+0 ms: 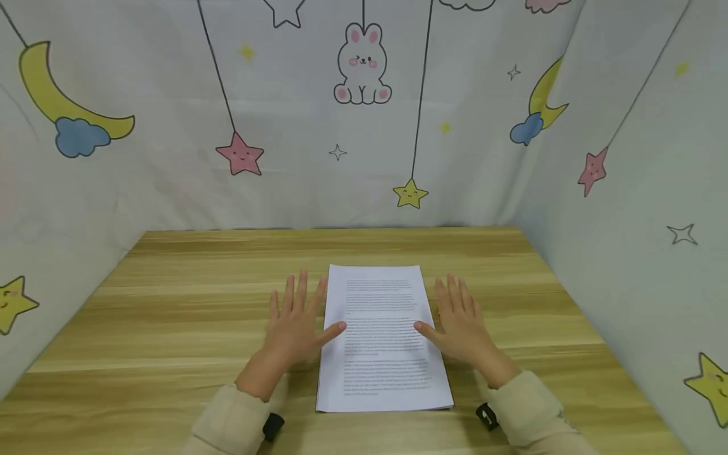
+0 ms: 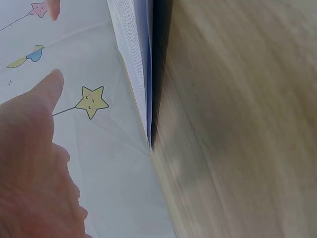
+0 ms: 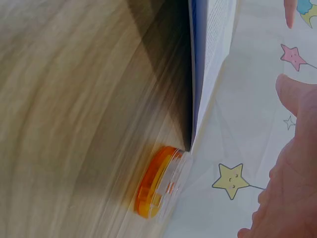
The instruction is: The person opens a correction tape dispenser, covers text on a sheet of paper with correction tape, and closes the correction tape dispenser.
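Cream sleeves (image 1: 230, 417) are worn; a white, paragraph-printed paper stack (image 1: 380, 341) is flanked by outspread, released left hand (image 1: 294, 332) and right hand (image 1: 462, 328).

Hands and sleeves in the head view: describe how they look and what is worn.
The left hand and right hand are bare, with no gloves or rings visible. Both arms wear cream sleeves with wide cuffs. A small black piece shows below the left cuff, and a black loop-like piece below the right cuff.
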